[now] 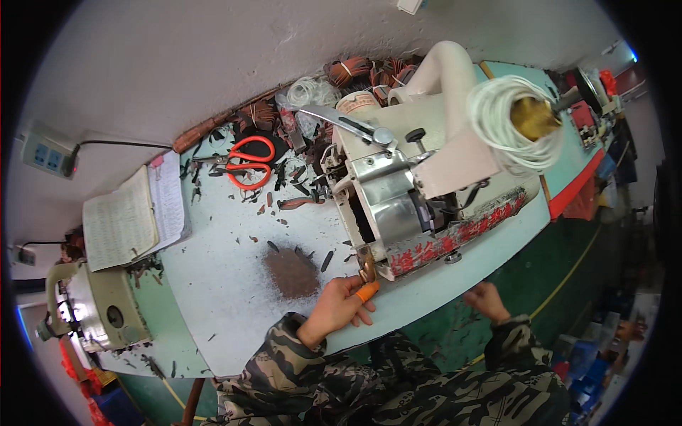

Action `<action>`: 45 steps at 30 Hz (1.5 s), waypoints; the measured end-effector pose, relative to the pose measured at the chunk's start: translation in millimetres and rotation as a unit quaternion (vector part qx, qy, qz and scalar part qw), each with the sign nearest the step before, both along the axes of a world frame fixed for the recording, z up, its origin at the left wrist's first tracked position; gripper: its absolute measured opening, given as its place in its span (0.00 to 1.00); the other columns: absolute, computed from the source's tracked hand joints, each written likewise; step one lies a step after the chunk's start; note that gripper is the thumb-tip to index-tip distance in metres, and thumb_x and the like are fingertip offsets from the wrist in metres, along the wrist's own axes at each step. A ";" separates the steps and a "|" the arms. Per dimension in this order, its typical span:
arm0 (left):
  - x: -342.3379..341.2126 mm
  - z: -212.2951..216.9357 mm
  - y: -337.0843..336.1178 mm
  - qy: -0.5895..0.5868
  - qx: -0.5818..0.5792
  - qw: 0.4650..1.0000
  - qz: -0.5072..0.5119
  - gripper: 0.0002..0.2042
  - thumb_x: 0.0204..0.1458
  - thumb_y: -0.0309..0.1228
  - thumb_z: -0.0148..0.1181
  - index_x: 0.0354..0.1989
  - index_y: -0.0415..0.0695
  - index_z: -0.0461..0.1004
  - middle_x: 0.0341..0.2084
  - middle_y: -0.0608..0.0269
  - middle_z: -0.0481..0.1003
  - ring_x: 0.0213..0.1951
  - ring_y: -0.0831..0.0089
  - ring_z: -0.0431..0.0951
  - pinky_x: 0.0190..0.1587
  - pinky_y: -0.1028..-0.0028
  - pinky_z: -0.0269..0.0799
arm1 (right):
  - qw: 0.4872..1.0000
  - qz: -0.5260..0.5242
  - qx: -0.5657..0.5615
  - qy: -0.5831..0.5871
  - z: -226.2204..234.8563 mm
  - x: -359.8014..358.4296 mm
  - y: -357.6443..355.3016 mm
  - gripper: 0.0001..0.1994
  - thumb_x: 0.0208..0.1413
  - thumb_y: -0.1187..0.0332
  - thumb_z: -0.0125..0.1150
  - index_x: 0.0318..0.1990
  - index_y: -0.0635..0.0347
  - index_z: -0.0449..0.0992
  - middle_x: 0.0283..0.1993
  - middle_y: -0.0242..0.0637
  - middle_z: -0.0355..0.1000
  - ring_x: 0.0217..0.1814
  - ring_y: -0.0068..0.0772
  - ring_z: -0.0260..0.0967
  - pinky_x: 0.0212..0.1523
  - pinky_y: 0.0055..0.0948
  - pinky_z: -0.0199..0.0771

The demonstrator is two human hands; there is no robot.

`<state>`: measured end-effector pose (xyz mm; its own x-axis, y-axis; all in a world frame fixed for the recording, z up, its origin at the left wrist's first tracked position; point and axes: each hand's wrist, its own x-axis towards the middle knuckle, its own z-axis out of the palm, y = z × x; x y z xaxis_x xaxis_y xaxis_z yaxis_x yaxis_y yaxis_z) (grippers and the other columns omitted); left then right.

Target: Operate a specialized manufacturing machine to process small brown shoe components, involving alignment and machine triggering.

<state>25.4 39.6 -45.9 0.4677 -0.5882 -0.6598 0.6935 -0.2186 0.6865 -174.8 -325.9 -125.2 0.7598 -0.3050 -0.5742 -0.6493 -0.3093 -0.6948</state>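
My left hand [335,308] rests at the near left corner of a cream skiving machine [433,174], an orange finger cot [366,292] on one finger. Its thumb and that finger are pinched together against the lower end of a brass-coloured metal piece [365,263]; whether they grip it or something smaller is hidden. Beyond the table's front edge, over the green floor, my right hand [489,302] is curled closed below the machine's red-marked front. Nothing shows between its fingers, though their inner side is hidden.
Orange-handled scissors [250,163] lie among dark scraps on the pale table [220,284]. Brown dust [291,272] covers a patch left of my left hand. An open notebook [121,224] and a second machine [106,309] are at left; bundled strips [348,71] line the wall.
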 end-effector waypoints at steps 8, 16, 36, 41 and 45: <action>55.5 25.0 16.4 -0.433 0.032 0.900 0.033 0.24 0.44 0.39 0.70 0.42 0.32 0.74 0.28 0.51 0.77 0.30 0.63 0.80 0.34 0.70 0.75 | 0.827 0.064 -0.421 -0.367 157.1 166.7 99.8 0.07 0.54 0.76 0.58 0.41 0.69 0.74 0.36 0.39 0.73 0.37 0.27 0.70 0.39 0.24 0.68; 64.0 8.7 -2.1 -0.477 -0.061 0.877 -0.014 0.26 0.41 0.45 0.69 0.39 0.33 0.74 0.31 0.44 0.76 0.34 0.49 0.77 0.37 0.59 0.72 | 0.872 0.020 -0.313 -0.375 132.1 222.4 75.7 0.16 0.61 0.67 0.50 0.52 0.66 0.70 0.58 0.41 0.65 0.60 0.33 0.61 0.59 0.30 0.59; 109.3 -13.1 -41.3 0.066 -0.369 0.927 -0.002 0.19 0.45 0.23 0.64 0.48 0.36 0.71 0.34 0.62 0.77 0.35 0.78 0.75 0.37 0.76 0.72 | 0.846 0.055 -0.428 -0.313 135.2 228.6 72.4 0.22 0.49 0.71 0.58 0.55 0.60 0.69 0.62 0.45 0.62 0.64 0.40 0.60 0.65 0.35 0.57; 107.9 -20.9 -53.1 0.076 -0.388 0.918 0.015 0.17 0.44 0.23 0.65 0.44 0.37 0.72 0.32 0.64 0.77 0.33 0.78 0.74 0.36 0.76 0.71 | 0.836 0.067 -0.450 -0.306 135.2 227.1 68.9 0.23 0.49 0.71 0.58 0.55 0.60 0.68 0.62 0.46 0.62 0.64 0.40 0.59 0.65 0.35 0.58; 109.6 -19.9 -53.1 0.068 -0.396 0.916 0.016 0.17 0.43 0.23 0.66 0.44 0.37 0.73 0.31 0.65 0.77 0.34 0.79 0.74 0.39 0.76 0.70 | 0.835 0.073 -0.427 -0.339 138.3 229.5 80.5 0.23 0.49 0.72 0.58 0.55 0.62 0.67 0.61 0.47 0.62 0.63 0.41 0.60 0.65 0.36 0.57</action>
<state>135.0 -13.5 -65.9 0.4385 -0.8946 -0.0860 0.7813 0.3321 0.5285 54.7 -245.4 13.1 0.8866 -0.2599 0.3827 -0.1087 -0.9212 -0.3737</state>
